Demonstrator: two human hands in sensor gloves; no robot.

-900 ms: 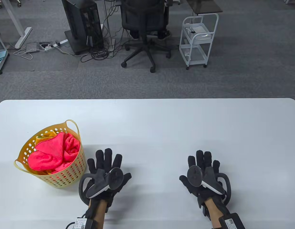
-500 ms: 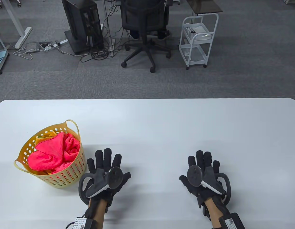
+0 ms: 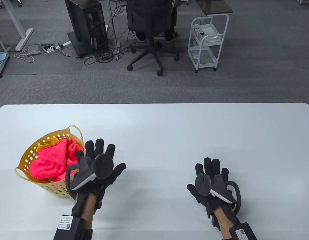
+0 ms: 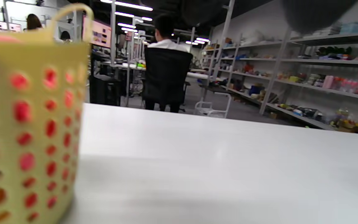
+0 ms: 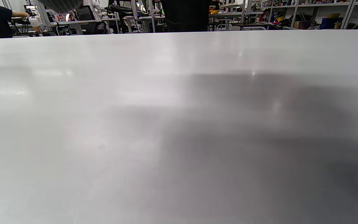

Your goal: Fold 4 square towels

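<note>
My left hand (image 3: pixel 98 166) is spread flat, holding nothing, beside the yellow basket (image 3: pixel 31 152) at 9 o'clock; pink towels (image 3: pixel 53 161) lie bunched inside. My right hand (image 3: pixel 210 180) rests flat, empty, on the table (image 3: pixel 182 130).

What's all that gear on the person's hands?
Both the left hand and the right hand wear black fabric gloves. A dark grey tracker with a round disc, a ring loop and a white underside is strapped to the back of each. At each wrist sits a black box bearing a white printed label.
</note>
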